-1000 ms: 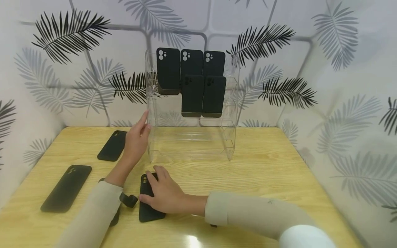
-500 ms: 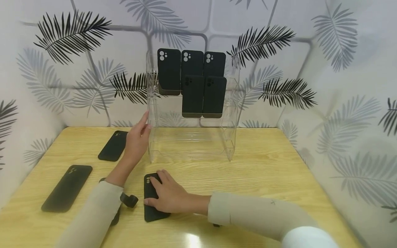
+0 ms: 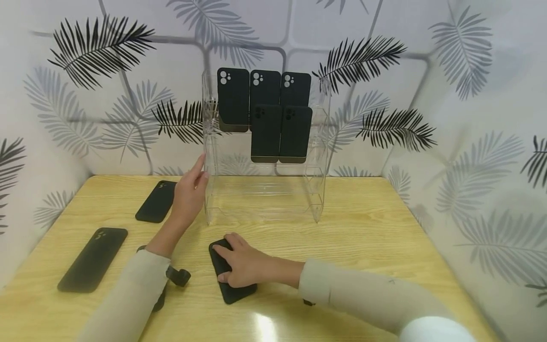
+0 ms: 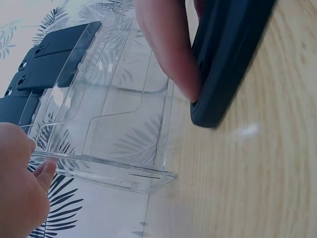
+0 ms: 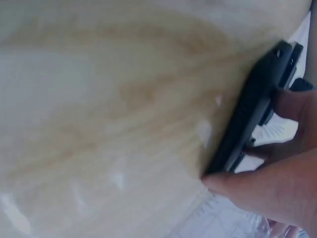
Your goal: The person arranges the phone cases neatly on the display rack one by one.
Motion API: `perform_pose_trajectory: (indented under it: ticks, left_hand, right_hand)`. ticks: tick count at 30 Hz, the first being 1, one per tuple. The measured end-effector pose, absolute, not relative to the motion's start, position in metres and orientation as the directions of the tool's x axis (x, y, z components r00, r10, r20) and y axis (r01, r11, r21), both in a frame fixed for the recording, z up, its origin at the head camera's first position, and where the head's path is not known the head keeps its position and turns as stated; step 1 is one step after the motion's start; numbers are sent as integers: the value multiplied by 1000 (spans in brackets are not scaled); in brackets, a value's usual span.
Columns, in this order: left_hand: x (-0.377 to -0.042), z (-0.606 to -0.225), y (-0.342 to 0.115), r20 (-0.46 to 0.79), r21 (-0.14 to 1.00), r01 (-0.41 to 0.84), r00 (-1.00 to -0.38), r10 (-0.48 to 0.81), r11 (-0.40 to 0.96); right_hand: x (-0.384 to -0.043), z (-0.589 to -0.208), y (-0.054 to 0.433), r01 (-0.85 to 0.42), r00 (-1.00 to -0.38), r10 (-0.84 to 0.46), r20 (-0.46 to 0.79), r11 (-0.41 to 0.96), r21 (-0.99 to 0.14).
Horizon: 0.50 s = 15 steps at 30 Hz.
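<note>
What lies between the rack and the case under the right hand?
In the head view, only bare table separates the rack from the case, apart from the right hand overlapping its far edge.

Left hand (image 3: 188, 194) extended farther forward, right hand (image 3: 248, 266) lower and nearer, bent in a grip.

Pale-yellow wood-grain desk (image 3: 367, 247), under L hand (image 3: 190, 192) & R hand (image 3: 245, 267); sm. white glare patch (image 3: 265, 327) on it, nearer cam than R hand. White wall (image 3: 171, 80) w/ blk & grey feathery leaf prints (image 3: 397, 123), beyond L hand.
</note>
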<state>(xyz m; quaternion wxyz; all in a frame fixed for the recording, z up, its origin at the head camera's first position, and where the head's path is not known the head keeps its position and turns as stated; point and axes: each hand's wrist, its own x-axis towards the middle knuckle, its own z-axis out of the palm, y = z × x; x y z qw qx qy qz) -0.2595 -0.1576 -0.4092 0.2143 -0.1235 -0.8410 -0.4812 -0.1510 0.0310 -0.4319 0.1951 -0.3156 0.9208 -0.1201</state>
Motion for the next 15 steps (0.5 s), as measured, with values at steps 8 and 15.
perform_pose_trajectory:
  ticks: [8,15]
  left_hand:
    - [-260,-410,-158,467,759,402,-884,2,513]
    - [-259,-410,-158,477,752,408,-879,1,517]
  right_hand:
    - [-152,-434,36,-565,-731,-648,-214,750,-344]
    - [-148,-439,32,-598,-752,-644,-140,756,-267]
